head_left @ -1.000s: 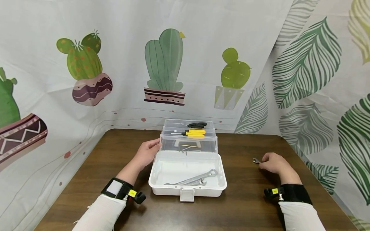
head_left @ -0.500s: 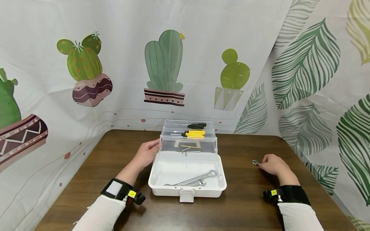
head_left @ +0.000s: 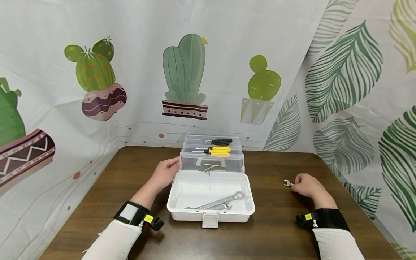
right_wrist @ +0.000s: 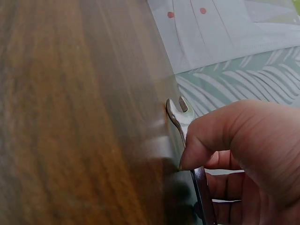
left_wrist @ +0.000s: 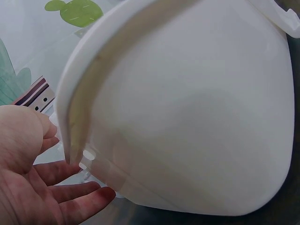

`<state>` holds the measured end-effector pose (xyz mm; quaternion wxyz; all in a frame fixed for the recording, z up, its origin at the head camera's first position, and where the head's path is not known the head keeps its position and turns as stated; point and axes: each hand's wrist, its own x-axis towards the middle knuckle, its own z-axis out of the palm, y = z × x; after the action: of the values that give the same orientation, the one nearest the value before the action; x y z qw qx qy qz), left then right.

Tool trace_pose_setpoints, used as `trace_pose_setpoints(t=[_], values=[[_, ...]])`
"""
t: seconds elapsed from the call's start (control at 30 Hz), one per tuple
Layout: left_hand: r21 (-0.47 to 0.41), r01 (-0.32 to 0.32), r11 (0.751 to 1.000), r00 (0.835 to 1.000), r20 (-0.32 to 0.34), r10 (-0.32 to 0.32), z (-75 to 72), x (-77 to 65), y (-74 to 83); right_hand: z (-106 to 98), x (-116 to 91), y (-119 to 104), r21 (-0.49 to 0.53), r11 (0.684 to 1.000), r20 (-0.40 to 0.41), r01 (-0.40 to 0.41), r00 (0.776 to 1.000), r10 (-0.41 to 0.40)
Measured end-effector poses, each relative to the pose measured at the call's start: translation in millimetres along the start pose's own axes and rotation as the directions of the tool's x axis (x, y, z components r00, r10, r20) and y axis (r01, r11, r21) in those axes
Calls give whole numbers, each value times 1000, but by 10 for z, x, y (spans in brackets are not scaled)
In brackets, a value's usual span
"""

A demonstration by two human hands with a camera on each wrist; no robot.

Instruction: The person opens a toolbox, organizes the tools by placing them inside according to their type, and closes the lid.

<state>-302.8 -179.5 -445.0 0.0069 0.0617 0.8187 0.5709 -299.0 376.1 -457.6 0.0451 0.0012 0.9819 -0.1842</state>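
Note:
My left hand [head_left: 165, 173] reaches to the left rear side of an open white toolbox [head_left: 211, 216]. Its fingertips touch around the edge of the clear raised tray there; in the left wrist view the fingers [left_wrist: 84, 205] look fairly straight beside the box's wall. My right hand [head_left: 308, 185] pinches a small open-end wrench [head_left: 287, 183] between thumb and fingers at the table's right side. The right wrist view shows the wrench's jaw end pointing out past the thumb, its shank [right_wrist: 200, 187] running under the hand. A long wrench [head_left: 221, 200] and a shorter wrench [head_left: 224, 206] lie inside the toolbox.
Yellow-handled screwdrivers [head_left: 219, 151] and black-handled tools [head_left: 221, 141] lie in the clear stepped trays. Thin metal pieces [head_left: 214, 169] sit in the lowest tray. The brown wooden table [head_left: 273, 231] meets a printed cloth backdrop [head_left: 224, 72].
The small wrench has turned a little in my right hand, so its open end shows more clearly. The right hand has hardly shifted; the left hand and the toolbox look unmoved.

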Motion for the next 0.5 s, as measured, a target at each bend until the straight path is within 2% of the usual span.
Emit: trace_pose_setpoints(t=[0.5], values=[[11, -13, 1000, 1000, -1, 13, -4, -7, 3, -44, -44, -67, 28, 997, 28, 67, 997, -68]])
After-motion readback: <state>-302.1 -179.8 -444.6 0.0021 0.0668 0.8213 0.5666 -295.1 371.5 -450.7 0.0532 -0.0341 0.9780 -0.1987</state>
